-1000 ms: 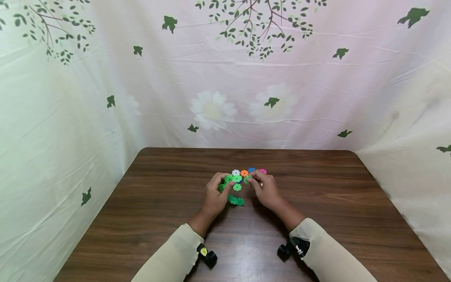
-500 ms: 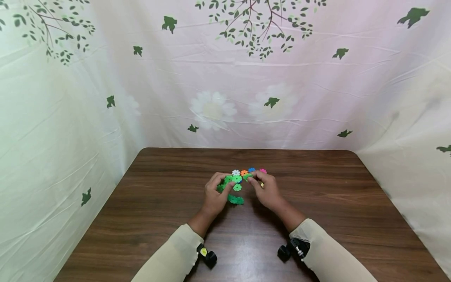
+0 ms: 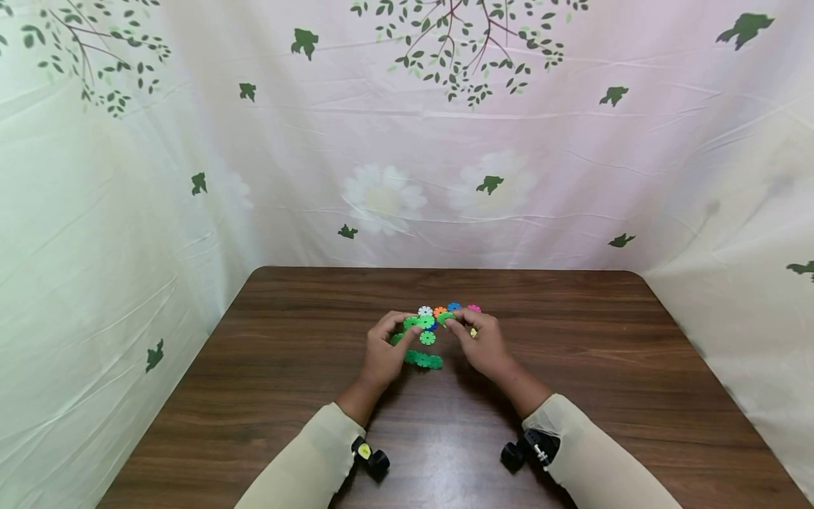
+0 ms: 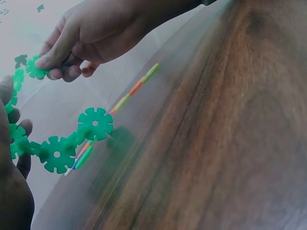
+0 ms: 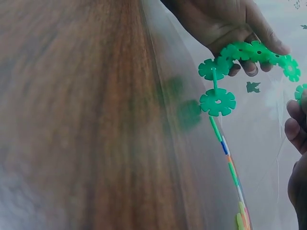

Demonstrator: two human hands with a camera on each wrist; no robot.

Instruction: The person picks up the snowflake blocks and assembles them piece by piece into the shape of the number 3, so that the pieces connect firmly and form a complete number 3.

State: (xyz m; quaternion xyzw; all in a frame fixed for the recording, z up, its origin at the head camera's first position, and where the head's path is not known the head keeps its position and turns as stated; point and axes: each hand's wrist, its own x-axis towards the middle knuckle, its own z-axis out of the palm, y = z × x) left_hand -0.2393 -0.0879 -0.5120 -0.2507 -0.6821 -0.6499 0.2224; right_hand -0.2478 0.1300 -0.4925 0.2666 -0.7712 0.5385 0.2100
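My left hand (image 3: 384, 351) grips a curved chain of green notched discs (image 4: 57, 154) between thumb and fingers. The chain is held above the table, and its near end hangs down toward me, as the right wrist view also shows. Opposite, thumb and fingertips of my right hand (image 3: 485, 348) pinch a single green notched disc (image 4: 34, 67). That disc is close to the chain's free upper end, with a small gap between them in the right wrist view. Part of the chain is hidden behind my left hand in the head view.
Loose discs lie on the brown table (image 3: 305, 396) around the hands: a white disc (image 3: 425, 311), an orange disc (image 3: 440, 311), a blue disc (image 3: 454, 307), a pink disc (image 3: 474, 308) and a yellow disc (image 3: 473, 332). A printed cloth (image 3: 420, 141) hangs behind the table.
The disc in my right hand has risen slightly and tilted. My left hand has shifted a little to the left, and more of the chain's near end shows.
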